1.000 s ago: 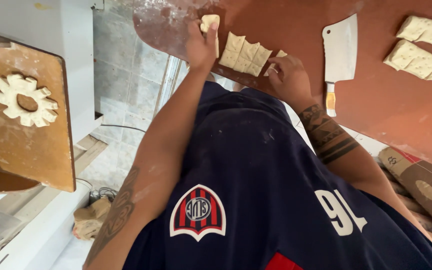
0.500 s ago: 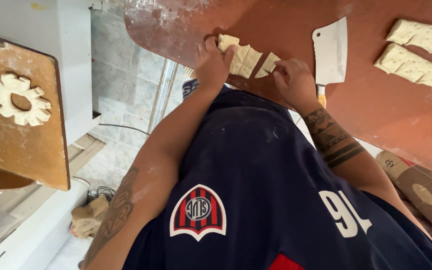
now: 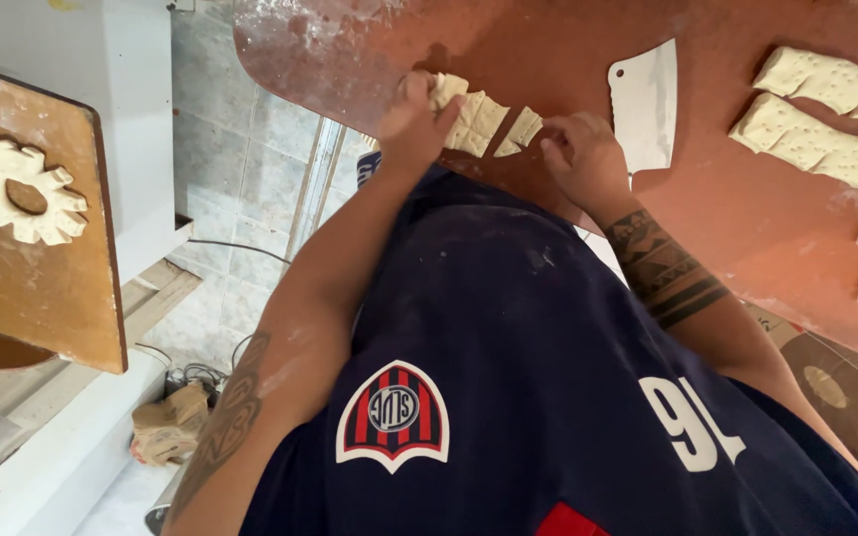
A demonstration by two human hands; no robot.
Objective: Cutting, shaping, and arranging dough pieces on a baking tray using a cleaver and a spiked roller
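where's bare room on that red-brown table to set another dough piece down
The table is bare between the cleaver and the dough strips on the right, and across the floury stretch above the cut dough squares. It is crowded at the near edge, where the left hand and right hand work those squares.

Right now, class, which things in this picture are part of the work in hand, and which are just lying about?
In use:
left hand and right hand, both on the cut dough sheet
floured brown worktop

Lying about:
cleaver
dough strips
ring-shaped dough piece on a wooden board
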